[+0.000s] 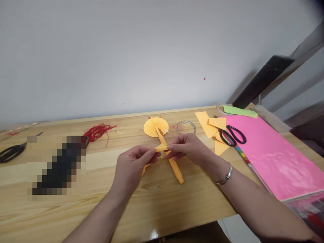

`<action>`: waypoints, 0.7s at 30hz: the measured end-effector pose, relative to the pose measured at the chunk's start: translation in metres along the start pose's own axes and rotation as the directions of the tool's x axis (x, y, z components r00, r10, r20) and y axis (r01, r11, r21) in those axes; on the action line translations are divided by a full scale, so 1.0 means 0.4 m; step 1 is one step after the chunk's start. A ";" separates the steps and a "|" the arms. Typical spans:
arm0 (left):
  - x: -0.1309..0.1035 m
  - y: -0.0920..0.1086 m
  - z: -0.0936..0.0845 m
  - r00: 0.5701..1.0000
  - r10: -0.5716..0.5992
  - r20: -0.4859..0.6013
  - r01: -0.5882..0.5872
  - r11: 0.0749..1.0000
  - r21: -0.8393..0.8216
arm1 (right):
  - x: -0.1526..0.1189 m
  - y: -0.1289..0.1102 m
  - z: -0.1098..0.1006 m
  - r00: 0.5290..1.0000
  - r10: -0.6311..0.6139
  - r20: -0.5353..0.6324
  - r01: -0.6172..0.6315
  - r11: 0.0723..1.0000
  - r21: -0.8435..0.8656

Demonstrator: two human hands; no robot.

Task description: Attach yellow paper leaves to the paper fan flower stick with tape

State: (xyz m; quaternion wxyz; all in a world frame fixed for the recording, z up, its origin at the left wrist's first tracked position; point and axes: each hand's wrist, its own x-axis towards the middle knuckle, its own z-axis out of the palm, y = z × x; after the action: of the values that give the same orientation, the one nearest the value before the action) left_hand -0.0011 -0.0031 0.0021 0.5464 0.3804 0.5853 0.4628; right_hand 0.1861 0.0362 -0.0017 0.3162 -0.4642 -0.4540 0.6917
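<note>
Between my two hands, just above the table, is a small piece of folded orange paper [161, 147]. My left hand [135, 161] pinches its left end between thumb and fingers. Its right end sits in the closed fingertips of my right hand [188, 148]. Under it lies a rolled orange paper stick [176, 170], partly covered by my right fingers; whether they touch it I cannot tell. At the stick's far end is a round pleated orange paper fan [152, 127]. Another orange paper bit [145, 169] shows beside my left hand.
Orange paper scraps [204, 124] and black-handled scissors [228, 136] lie right, by a pink paper pack [280, 158] with a green strip [240, 111]. A bangle [186, 127] lies behind my right hand. Left are red threads [97, 132], a blurred dark object [60, 165] and more scissors [12, 152].
</note>
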 end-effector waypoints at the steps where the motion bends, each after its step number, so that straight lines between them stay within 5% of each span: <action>1: 0.000 -0.002 0.000 1.000 0.001 -0.001 -0.001 1.000 0.000 | 0.001 0.002 -0.001 1.000 0.008 0.010 -0.008 1.000 0.012; 9: 0.013 -0.025 -0.009 0.998 -0.039 0.058 0.040 0.999 0.000 | 0.000 0.002 0.001 0.999 0.022 0.033 -0.023 0.999 0.038; 16: 0.017 -0.015 -0.002 0.970 -0.143 0.195 0.177 0.969 -0.172 | -0.007 -0.002 0.007 0.986 -0.164 0.013 0.164 0.983 -0.080; 21: 0.013 -0.021 0.000 0.950 -0.140 0.278 0.182 0.974 -0.131 | -0.001 0.012 0.010 0.970 -0.240 0.027 0.242 0.960 -0.141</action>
State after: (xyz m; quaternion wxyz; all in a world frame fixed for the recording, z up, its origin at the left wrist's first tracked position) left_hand -0.0011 -0.0006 -0.0073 0.6843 0.3465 0.4975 0.4052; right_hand 0.1826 0.0325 -0.0053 0.3617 -0.4237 -0.5572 0.6158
